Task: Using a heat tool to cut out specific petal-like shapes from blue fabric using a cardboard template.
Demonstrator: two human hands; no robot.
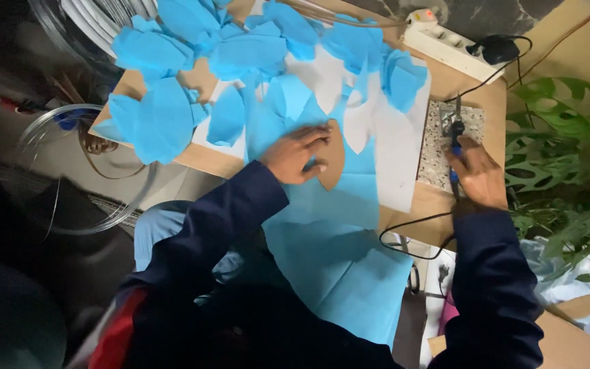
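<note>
Head view, left to right. Far left of both hands: clear coiled tubing point(69, 171) hanging off the table edge. Up and left of the left hand: a heap of cut blue petal shapes point(192, 61) over white paper point(390, 150). Left hand point(298, 156) spread flat, fingers open, pressing a brown cardboard template point(332, 164) onto the blue sheet point(336, 232); template's long axis running roughly toward and away from the body, pointed end nearer the body. Sheet draping off the table edge toward the lap. Right hand point(479, 179) well apart to the right, curled closed around the blue handle of a corded hot tool point(455, 133), tip resting on a speckled stone tile point(438, 147). Left hand nearer the template. Beyond the right hand: white power strip point(445, 44); right again, green leaves point(561, 157).
</note>
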